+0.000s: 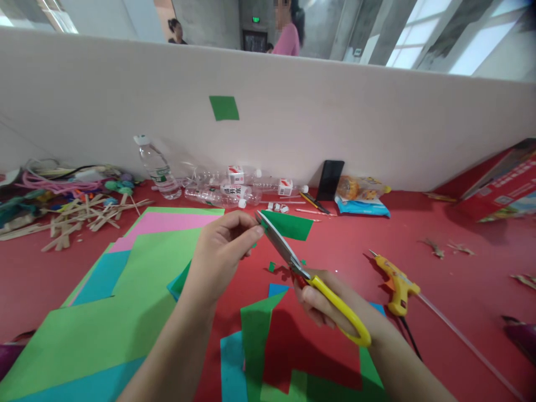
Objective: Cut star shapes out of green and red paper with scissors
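Note:
My right hand (324, 298) is wrapped round the yellow handle of a pair of scissors (287, 251), whose blades point up and to the left. The blade tips reach the fingertips of my left hand (224, 251). Thumb and forefinger of that hand pinch a small green paper piece (264, 225) beside the blades; most of it is hidden. Behind the scissors a larger green strip (293, 225) lies on the red table. Small green scraps (272, 267) are scattered below the blades.
Coloured sheets (163, 268) cover the left side, with more cut sheets (310, 335) in front. A yellow glue gun (396, 282) lies to the right. Plastic bottles (221, 192), a phone (330, 180) and a snack packet (362, 204) stand along the white partition (335, 111). Wooden sticks (84, 218) are heaped left.

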`<control>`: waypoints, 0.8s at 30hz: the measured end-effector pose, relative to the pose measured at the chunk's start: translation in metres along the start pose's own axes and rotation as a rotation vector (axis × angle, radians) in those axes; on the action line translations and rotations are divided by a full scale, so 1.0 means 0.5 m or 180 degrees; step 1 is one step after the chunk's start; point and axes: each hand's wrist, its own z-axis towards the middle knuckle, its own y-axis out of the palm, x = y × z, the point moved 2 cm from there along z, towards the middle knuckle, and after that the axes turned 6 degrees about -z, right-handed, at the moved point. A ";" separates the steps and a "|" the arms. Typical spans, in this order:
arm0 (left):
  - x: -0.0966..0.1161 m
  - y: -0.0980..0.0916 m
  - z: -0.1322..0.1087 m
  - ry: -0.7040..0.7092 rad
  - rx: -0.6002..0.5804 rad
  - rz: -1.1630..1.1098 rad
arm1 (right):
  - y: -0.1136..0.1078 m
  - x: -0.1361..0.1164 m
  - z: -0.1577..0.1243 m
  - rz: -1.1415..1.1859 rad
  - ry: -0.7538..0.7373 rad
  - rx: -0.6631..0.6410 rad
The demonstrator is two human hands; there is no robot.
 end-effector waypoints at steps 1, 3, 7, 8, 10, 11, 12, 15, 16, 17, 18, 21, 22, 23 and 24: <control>0.000 0.000 0.001 -0.0016 -0.0022 0.0020 | -0.002 0.002 -0.001 -0.0021 0.0018 -0.0003; 0.003 0.002 0.001 -0.0036 -0.0040 0.0051 | -0.006 0.004 -0.003 -0.0085 0.0050 -0.0013; 0.007 0.006 0.001 -0.0018 -0.0055 0.0067 | -0.007 -0.002 -0.003 -0.0045 0.0120 -0.0028; 0.007 0.007 0.001 -0.0007 -0.0059 0.0071 | -0.005 -0.004 -0.002 -0.0013 0.0141 -0.0021; 0.005 0.007 0.001 0.0014 -0.0048 0.0072 | -0.001 -0.008 0.001 -0.0014 0.0177 0.0032; 0.003 0.007 0.001 0.0018 -0.0032 0.0067 | 0.001 -0.009 0.002 -0.0037 0.0193 0.0077; 0.001 0.006 0.001 0.0015 -0.0010 0.0061 | 0.003 -0.009 0.003 -0.0068 0.0214 0.0122; -0.004 0.005 0.002 0.0089 0.0059 0.0068 | 0.007 -0.006 0.003 -0.0124 0.0304 0.0191; -0.005 0.004 0.003 0.0169 0.0079 0.0085 | 0.008 -0.005 0.003 -0.0123 0.0316 0.0179; -0.005 0.004 0.003 0.0259 0.0086 0.0101 | 0.009 -0.005 0.003 -0.0120 0.0307 0.0168; -0.006 0.004 0.003 0.0341 0.0085 0.0107 | 0.009 -0.004 0.003 -0.0124 0.0283 0.0171; -0.010 0.007 0.003 0.0382 0.0065 -0.0007 | 0.013 -0.005 0.005 -0.0180 0.0191 0.0253; -0.012 0.009 0.002 0.0334 0.0061 -0.0118 | 0.016 -0.004 0.005 -0.0177 0.0172 0.0284; -0.014 0.012 0.001 0.0268 0.0059 -0.0259 | 0.019 -0.003 0.006 -0.0150 0.0150 0.0302; -0.016 0.015 0.000 0.0202 0.0063 -0.0415 | 0.022 -0.002 0.007 -0.0098 0.0125 0.0295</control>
